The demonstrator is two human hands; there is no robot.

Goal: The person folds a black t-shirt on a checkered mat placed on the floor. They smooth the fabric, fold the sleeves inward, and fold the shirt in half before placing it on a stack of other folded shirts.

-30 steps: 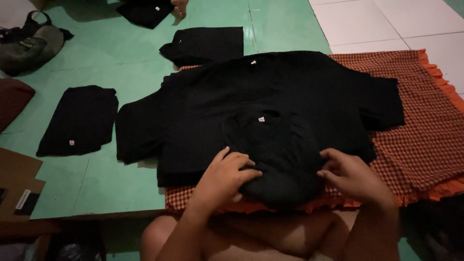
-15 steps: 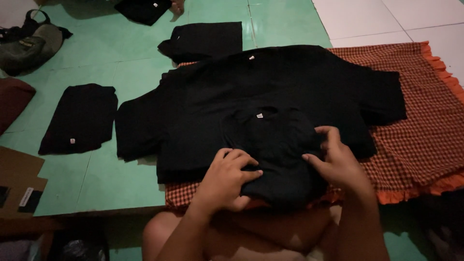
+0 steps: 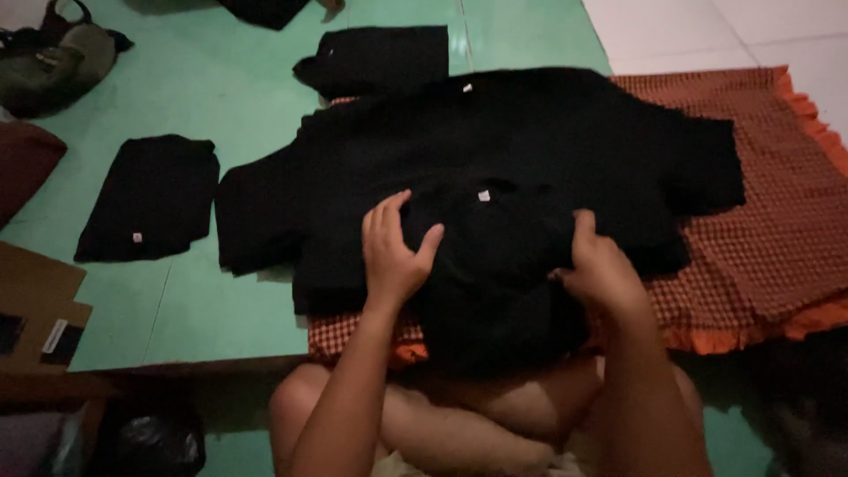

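Observation:
A folded black shirt with a small white neck tag lies in front of me on top of a spread-out black shirt. My left hand rests on the folded shirt's left edge, fingers lifted and slightly apart. My right hand presses on its right edge, fingers curled into the cloth. Both shirts lie on an orange checked cloth over a green floor. My bare knees show below.
A folded black shirt lies at the left and another at the back. A dark bag sits at the far left, cardboard at the lower left. White tiles lie at the top right.
Both hands have slid up along the folded shirt's sides. The left hand's fingers have lifted; the right hand has moved inward onto the cloth.

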